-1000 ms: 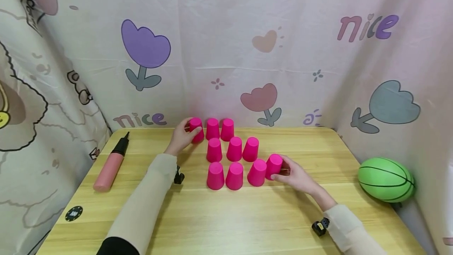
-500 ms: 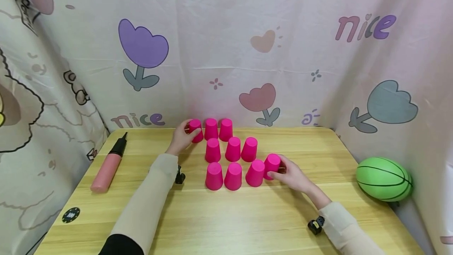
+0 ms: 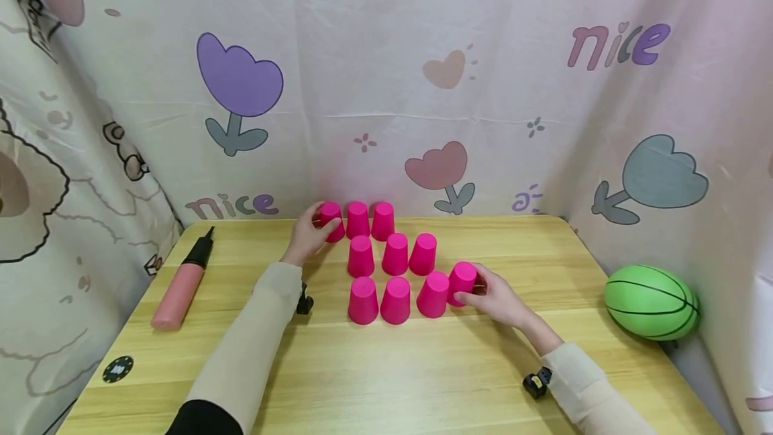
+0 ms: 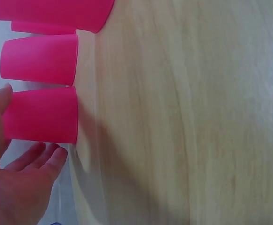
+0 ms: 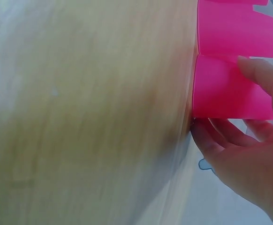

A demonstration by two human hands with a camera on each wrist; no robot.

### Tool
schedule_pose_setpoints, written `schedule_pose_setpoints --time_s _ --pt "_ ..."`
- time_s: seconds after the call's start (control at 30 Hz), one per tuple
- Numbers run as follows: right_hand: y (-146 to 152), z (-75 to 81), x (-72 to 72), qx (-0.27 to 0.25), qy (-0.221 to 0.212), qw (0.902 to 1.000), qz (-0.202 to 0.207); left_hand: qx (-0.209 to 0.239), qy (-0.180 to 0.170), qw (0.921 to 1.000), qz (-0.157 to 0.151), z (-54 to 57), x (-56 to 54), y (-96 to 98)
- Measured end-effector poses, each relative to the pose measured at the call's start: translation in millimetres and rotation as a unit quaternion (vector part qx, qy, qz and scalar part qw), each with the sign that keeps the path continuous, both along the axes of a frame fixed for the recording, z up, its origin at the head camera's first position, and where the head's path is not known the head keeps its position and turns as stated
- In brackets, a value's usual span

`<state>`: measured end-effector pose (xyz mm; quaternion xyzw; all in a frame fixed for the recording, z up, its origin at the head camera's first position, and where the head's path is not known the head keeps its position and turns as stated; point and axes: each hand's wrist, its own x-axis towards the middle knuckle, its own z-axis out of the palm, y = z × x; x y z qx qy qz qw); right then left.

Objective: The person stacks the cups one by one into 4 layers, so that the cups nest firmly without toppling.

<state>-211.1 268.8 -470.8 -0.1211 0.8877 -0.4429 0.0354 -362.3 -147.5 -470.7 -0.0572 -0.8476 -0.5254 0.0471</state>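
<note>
Several pink plastic cups stand upside down in three rows on the table. At the back row's left end, my left hand (image 3: 306, 237) holds a pink cup (image 3: 331, 212) with the thumb in front and the fingers round the other side. That cup (image 4: 40, 115) stands close beside another in the left wrist view. My right hand (image 3: 498, 299) grips the rightmost cup (image 3: 461, 279) of the front row between thumb and fingers. In the right wrist view this cup (image 5: 223, 89) stands against its neighbour (image 5: 237, 28). Three cups form the middle row, including a central cup (image 3: 395, 255).
On the table's left lie a pink hand pump (image 3: 179, 287) with a black nozzle and a black round chip (image 3: 117, 369). A green ball (image 3: 652, 303) sits by the right edge of the wooden table (image 3: 386, 374). A printed curtain (image 3: 338, 72) hangs behind.
The head view has turned slightly, so everything sits a little further left in it. Both hands stay at the same cups, and the rows keep their arrangement.
</note>
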Motion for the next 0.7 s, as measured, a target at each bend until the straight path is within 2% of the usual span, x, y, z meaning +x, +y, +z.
schedule_pose_setpoints --time_s 0.17,0.3,0.53,0.7 --pt "3 2.6 -1.1 -0.016 0.009 0.9998 0.004 -0.005 -0.023 0.9997 -0.002 4.5 3.9 -9.9" --pt "7 11.5 -6.8 -0.024 0.035 0.9991 -0.003 -0.015 -0.025 0.9995 -0.006 12.3 13.3 -18.9" --pt "10 38.0 -20.8 -0.027 0.064 0.9973 -0.023 -0.036 0.001 0.9992 -0.014 25.2 32.2 -29.1" --pt "7 49.5 -34.6 -0.027 0.073 0.9964 -0.033 -0.038 0.02 0.9987 -0.029 35.7 47.9 -28.2"
